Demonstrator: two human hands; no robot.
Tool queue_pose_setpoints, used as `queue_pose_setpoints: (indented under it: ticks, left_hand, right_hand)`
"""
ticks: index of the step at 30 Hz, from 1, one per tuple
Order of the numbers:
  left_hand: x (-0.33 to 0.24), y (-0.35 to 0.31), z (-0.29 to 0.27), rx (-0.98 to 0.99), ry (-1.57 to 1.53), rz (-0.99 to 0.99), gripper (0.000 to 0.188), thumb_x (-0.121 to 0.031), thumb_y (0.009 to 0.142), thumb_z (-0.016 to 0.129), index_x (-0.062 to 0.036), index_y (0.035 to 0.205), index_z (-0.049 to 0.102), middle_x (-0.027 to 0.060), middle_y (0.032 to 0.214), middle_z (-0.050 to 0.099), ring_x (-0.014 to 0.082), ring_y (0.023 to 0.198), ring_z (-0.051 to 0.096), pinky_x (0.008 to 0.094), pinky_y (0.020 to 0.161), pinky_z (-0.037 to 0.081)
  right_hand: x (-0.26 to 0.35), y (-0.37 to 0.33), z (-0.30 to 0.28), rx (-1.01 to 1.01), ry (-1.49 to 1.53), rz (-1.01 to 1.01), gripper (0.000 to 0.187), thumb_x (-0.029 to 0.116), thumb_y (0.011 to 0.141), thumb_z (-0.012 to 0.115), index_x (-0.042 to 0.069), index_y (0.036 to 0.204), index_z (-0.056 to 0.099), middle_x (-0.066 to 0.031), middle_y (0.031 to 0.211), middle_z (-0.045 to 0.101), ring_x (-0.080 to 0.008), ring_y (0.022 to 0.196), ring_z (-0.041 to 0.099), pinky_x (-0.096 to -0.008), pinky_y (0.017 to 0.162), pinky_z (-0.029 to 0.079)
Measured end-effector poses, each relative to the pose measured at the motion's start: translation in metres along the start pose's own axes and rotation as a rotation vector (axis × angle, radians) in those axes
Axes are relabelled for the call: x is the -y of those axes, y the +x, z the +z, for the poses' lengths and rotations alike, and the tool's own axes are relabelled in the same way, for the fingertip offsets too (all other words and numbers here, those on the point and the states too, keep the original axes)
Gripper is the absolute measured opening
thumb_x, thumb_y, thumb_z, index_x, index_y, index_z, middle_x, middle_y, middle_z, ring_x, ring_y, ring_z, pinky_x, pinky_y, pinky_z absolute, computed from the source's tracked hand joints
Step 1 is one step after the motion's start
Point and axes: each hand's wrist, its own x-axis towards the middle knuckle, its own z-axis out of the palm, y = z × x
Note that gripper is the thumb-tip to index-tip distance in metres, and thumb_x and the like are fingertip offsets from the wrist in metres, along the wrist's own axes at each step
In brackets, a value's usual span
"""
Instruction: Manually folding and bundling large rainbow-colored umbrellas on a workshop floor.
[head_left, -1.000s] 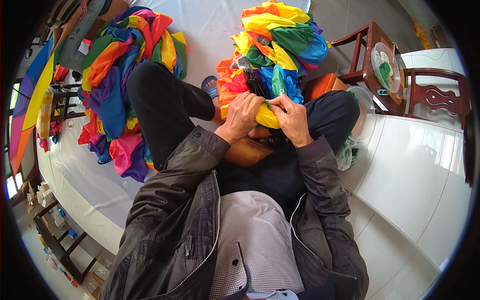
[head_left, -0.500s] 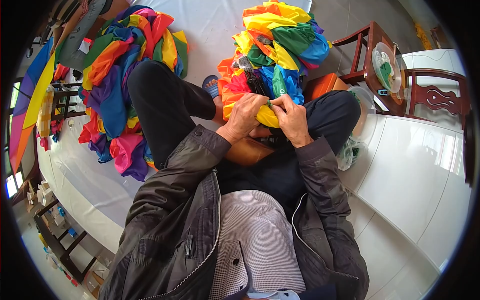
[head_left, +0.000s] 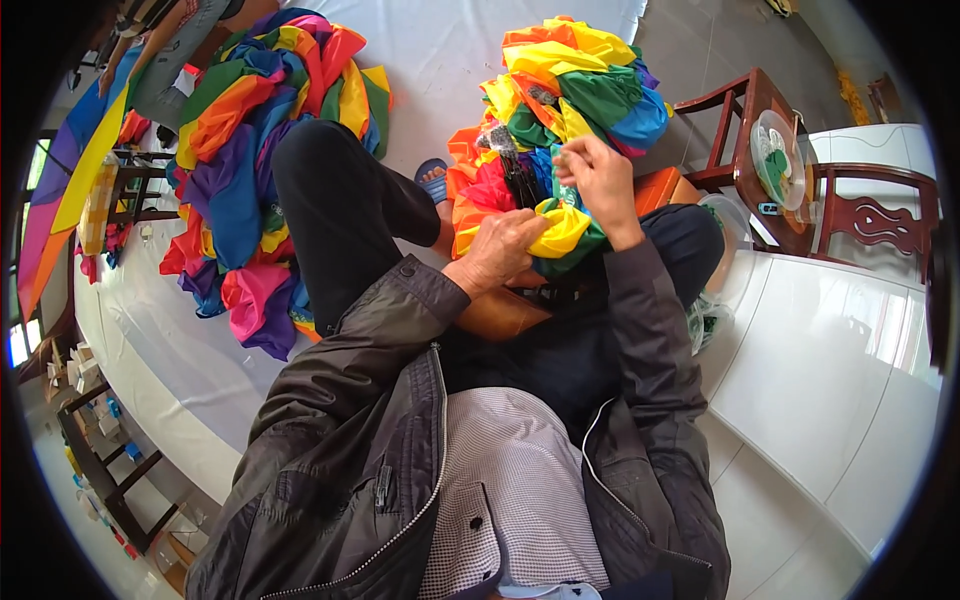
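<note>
A rainbow-coloured umbrella canopy (head_left: 561, 232) lies bunched between my knees, its yellow part nearest me. My left hand (head_left: 500, 248) is closed, pinching the edge of that yellow cloth. Just above and to the right, my right hand (head_left: 598, 185) is lifted off the cloth, its thumb and fingers drawn together. Whatever they hold, if anything, is too small to make out. Thin black ribs (head_left: 518, 178) show beyond my left hand, with a greyish-white tuft at their upper end. Behind them rises a heap of rainbow cloth (head_left: 568, 85) in yellow, green, blue and orange.
A larger rainbow cloth pile (head_left: 235, 180) lies left of my knee. To the right, a wooden chair (head_left: 745, 130) bears a clear plastic dish (head_left: 775, 160) with small green pieces. An orange stool (head_left: 665, 190) stands beside my right knee. Another person's arm (head_left: 165, 50) shows at upper left.
My right hand has let go of the yellow cloth and moved up and slightly right, away from my left hand. The left hand stays on the cloth, slightly lower.
</note>
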Motion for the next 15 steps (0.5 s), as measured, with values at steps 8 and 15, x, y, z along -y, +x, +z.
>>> queue_pose_setpoints:
  ticks: [8, 15]
  left_hand:
    - [0.012, -0.012, 0.007, 0.398, 0.028, 0.02, 0.034, -0.003, 0.066, 0.069, -0.0043, 0.1, 0.067, 0.0155, 0.085, 0.067, 0.038, 0.083, 0.069, 0.0474, 0.071, 0.055]
    - [0.012, -0.024, 0.018, 0.492, 0.086, 0.052, 0.012, -0.009, 0.07, 0.071, -0.0035, 0.08, 0.068, 0.0175, 0.079, 0.069, 0.0385, 0.079, 0.07, 0.0487, 0.068, 0.056]
  right_hand:
    - [-0.124, 0.092, 0.079, 0.451, -0.743, -0.032, 0.035, 0.028, 0.088, 0.076, -0.002, 0.103, 0.069, -0.0218, 0.094, 0.074, -0.0316, 0.086, 0.074, -0.0413, 0.076, 0.061]
    - [-0.158, 0.046, 0.13, 0.255, -0.966, -0.051, 0.054, 0.038, 0.086, 0.076, -0.006, 0.111, 0.056, -0.0342, 0.098, 0.067, -0.0497, 0.092, 0.068, -0.0521, 0.082, 0.058]
